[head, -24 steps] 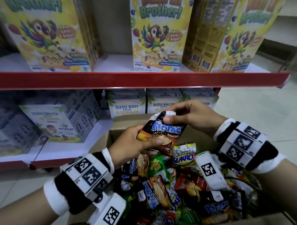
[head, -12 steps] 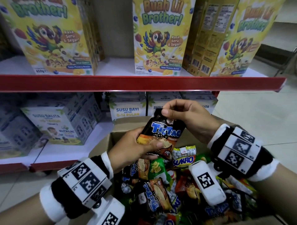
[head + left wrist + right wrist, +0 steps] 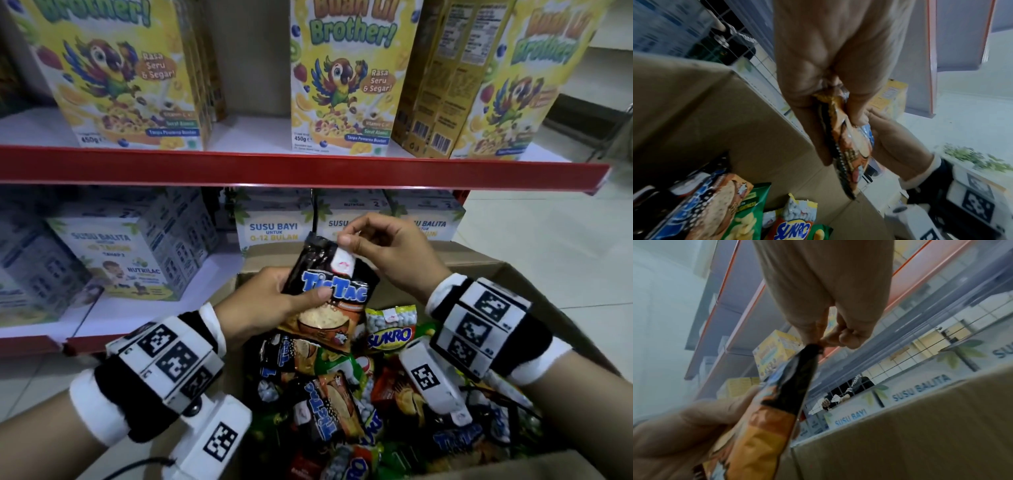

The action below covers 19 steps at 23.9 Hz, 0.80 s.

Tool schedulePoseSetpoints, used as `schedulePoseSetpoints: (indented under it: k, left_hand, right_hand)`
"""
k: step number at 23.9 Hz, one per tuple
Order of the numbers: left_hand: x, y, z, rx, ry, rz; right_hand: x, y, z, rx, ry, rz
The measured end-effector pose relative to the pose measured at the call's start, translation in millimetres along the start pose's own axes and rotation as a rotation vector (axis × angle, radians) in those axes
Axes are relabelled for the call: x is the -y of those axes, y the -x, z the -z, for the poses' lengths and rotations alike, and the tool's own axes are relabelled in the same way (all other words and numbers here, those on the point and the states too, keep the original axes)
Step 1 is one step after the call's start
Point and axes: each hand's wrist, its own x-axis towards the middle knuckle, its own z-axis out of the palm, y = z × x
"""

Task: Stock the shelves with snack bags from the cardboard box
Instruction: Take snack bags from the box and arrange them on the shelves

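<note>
A black and orange TicTac snack bag (image 3: 329, 291) is held upright above the open cardboard box (image 3: 507, 274). My left hand (image 3: 274, 301) grips its left side, thumb across the front. My right hand (image 3: 383, 246) pinches the bag's top edge between thumb and forefinger. In the left wrist view the TicTac bag (image 3: 846, 146) shows edge-on between my left hand's (image 3: 838, 100) fingers and thumb. The right wrist view has my right hand (image 3: 824, 339) pinching the dark top corner of the TicTac bag (image 3: 781, 394). The box holds several snack bags, among them a Sukro bag (image 3: 390, 329).
A red-edged shelf (image 3: 301, 168) carries yellow cereal boxes (image 3: 346, 78) with gaps between them. On the shelf below stand pale milk-formula boxes (image 3: 126, 257), right behind the cardboard box. White tiled floor (image 3: 548, 233) lies to the right.
Both hands have raised the TicTac bag and turned it upright. My right hand has shifted from the upper front to a pinch on the top edge.
</note>
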Motion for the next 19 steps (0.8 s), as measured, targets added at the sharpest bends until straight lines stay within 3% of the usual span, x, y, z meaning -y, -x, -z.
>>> schedulePoseSetpoints:
  k: [2, 4, 7, 9, 14, 17, 19]
  left_hand:
    - [5.7, 2.0, 16.4, -0.086, 0.035, 0.024]
    - [9.6, 4.8, 33.2, -0.168, 0.071, 0.04]
    - [16.3, 7.9, 48.7, -0.253, 0.116, 0.069]
    - [20.6, 11.9, 53.0, -0.287, 0.156, 0.098]
    - [25.2, 21.7, 73.0, -0.315, 0.199, 0.111]
    - [26.0, 20.9, 78.0, -0.349, 0.227, 0.107]
    - [25.8, 18.6, 76.5, -0.399, 0.212, 0.084]
  right_hand:
    - [-17.1, 0.4, 2.9, 0.056, 0.125, -0.073]
    - [-35.9, 6.2, -4.3, 0.273, 0.268, -0.171]
    - [-66.0, 16.3, -38.6, 0.568, 0.552, -0.164]
    - [-84.3, 20.1, -66.5, 0.661, 0.621, -0.147]
    - [-112.9, 28.2, -125.6, 0.603, 0.739, -0.16]
    - [-111.4, 40.6, -123.4, 0.585, 0.826, -0.19]
    - [-98.1, 42.1, -108.3, 0.584, 0.858, -0.131]
